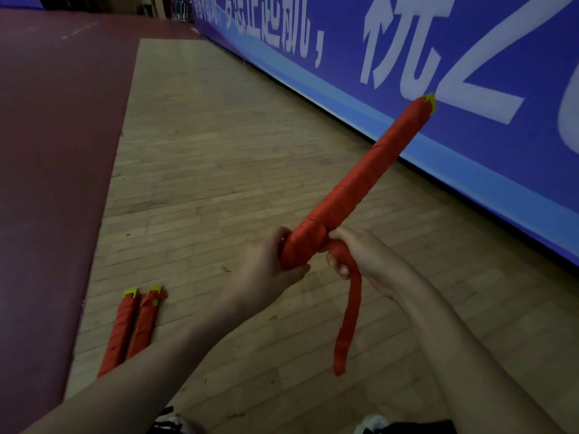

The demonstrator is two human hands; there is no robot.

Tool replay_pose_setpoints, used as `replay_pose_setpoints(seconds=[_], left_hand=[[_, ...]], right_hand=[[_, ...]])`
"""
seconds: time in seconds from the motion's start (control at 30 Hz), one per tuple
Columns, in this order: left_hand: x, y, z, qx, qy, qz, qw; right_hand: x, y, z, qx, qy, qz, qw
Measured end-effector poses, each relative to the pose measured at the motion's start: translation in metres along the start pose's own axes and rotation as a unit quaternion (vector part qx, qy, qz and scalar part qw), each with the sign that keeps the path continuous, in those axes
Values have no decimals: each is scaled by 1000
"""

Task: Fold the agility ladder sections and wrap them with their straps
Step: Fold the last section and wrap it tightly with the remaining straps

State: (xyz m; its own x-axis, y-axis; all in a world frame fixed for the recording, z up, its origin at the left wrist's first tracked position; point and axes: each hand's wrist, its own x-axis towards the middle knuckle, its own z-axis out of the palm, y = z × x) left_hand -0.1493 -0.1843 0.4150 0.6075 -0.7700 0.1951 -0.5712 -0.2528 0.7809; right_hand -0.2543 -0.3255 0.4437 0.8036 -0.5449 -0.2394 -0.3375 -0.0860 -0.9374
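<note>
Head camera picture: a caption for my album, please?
Left hand grips the ladder bundle, right hand holds its strap; two wrapped bundles lie nearby.

The wrapped ladder bundle (354,183) is orange-red with a yellow tip; its strap (347,321) is the same orange-red. The floor (203,170) is pale wood beside dark red; the banner (470,57) is blue with white characters.

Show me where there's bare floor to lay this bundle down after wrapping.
Widest bare patch: the wooden floor ahead, between red mat and blue banner. A smaller one lies right of the two finished bundles, below the left hand. Crowded: the mat's edge where those bundles lie, and under the right hand, where the loose strap of the held bundle hangs.
</note>
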Motion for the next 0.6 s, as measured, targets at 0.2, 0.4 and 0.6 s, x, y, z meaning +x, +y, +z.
replay_pose_setpoints(seconds=[0.2,0.4,0.6], left_hand=[[-11,5,19,335,60,100,935],[-18,1,34,87,35,86,992],[-8,22,3,-355,-186,-153,903]], right_hand=[[7,7,10,-22,78,21,996],[8,11,8,54,93,-11,994],[-2,-1,3,144,20,-56,988]])
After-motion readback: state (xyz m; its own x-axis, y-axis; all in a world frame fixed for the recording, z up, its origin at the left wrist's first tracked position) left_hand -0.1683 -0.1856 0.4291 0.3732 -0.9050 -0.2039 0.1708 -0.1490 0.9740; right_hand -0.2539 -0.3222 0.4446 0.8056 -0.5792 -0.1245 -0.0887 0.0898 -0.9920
